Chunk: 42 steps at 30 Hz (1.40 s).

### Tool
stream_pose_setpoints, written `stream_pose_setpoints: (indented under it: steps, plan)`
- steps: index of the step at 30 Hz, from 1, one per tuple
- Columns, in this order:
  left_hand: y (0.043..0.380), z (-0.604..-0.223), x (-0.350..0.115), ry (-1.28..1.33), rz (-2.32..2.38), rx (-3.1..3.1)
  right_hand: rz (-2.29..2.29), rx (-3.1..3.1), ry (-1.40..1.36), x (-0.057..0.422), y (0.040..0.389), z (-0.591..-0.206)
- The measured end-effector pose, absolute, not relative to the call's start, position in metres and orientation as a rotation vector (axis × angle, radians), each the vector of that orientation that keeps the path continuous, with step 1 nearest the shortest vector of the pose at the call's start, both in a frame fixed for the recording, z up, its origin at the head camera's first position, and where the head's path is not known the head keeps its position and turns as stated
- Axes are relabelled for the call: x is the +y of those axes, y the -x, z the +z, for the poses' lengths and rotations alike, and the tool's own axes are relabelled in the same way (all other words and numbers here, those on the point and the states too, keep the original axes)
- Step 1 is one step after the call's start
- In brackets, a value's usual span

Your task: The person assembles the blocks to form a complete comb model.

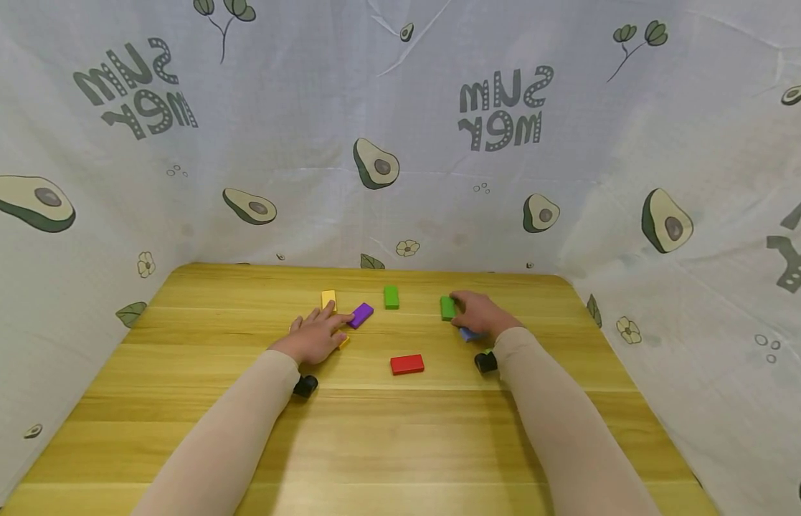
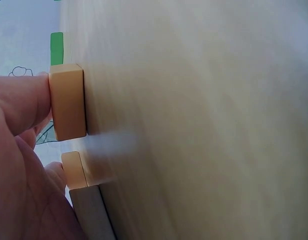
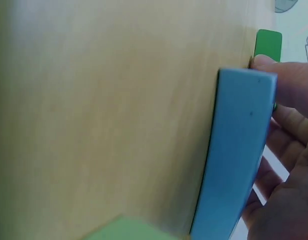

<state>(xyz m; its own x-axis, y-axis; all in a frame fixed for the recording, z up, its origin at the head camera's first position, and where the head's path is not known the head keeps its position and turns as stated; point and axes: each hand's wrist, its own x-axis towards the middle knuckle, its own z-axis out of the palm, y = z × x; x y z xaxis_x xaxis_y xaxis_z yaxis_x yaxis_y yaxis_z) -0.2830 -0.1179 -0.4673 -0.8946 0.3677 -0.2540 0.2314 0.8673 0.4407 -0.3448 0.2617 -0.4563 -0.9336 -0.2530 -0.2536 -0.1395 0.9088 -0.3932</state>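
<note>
One purple block (image 1: 361,315) lies on the wooden worktop (image 1: 400,444) at two o'clock from the left hand (image 1: 314,337), whose thumb touches its near end. That hand's fingers are splayed, gripping nothing, with a fingertip on the yellow block (image 1: 328,294) at one o'clock. An orange block (image 2: 68,105) sits at three o'clock, partly covered by the same hand; a greyish block (image 2: 96,215) shows just beside the palm in the left wrist view.

The right hand (image 1: 484,315) has its thumb and fingers curled to pinch the held green block (image 1: 447,309) at nine o'clock. A blue block (image 3: 236,145) lies at its seven o'clock, and a pale green block (image 3: 126,232), partly in view, near six o'clock.

Between the hands, the red block (image 1: 407,364) lies at eight o'clock from the right one; another green block (image 1: 391,297) is at two o'clock from the purple block. A printed cloth (image 1: 323,93) hangs at twelve o'clock, beyond the worktop.
</note>
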Motion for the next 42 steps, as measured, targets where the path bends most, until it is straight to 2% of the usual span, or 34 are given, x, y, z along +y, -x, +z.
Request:
stream_pose_setpoints:
  steps: [7,22,42]
  plan:
    - [0.283,-0.468,-0.118,-0.443,0.582,2.700,-0.566,2.796,0.386,0.245,0.342,-0.450]
    - [0.284,-0.468,-0.118,-0.446,0.573,2.707,-0.520,2.736,0.572,0.177,0.335,-0.451]
    - [0.282,-0.466,-0.118,-0.457,0.579,2.713,-0.555,2.751,0.559,0.162,0.333,-0.462]
